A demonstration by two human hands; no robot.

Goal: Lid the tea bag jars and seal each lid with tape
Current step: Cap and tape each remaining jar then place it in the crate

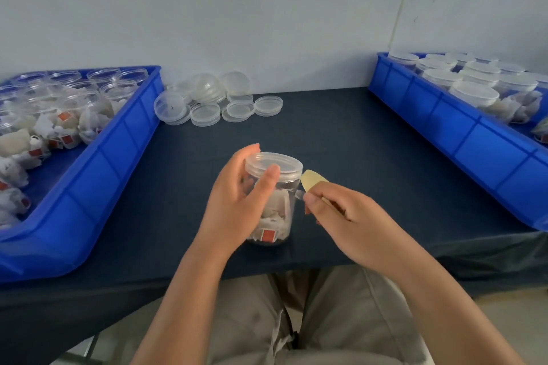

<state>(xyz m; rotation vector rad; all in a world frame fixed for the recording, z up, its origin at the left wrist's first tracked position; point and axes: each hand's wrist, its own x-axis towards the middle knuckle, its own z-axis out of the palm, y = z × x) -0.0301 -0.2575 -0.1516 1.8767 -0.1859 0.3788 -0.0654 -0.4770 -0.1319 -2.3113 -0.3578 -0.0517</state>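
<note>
Pale wall [267, 9] backs a dark-clothed table [355, 133]. Beyond the fingertips lies a heap of loose lids [219, 104]. A left blue tray [118, 151] of open jars [118, 92] sits outside the left hand [234, 201], and a right blue tray [444, 127] of lidded jars [474, 92] outside the right hand [347, 210]. The left hand grips the upright tea bag jar [275, 210], thumb on the rim of its lid [274, 164], fingers behind. The right hand pinches a yellowish tape strip [312, 182], its tip touching the lid's edge just ahead of the fingers.
</note>
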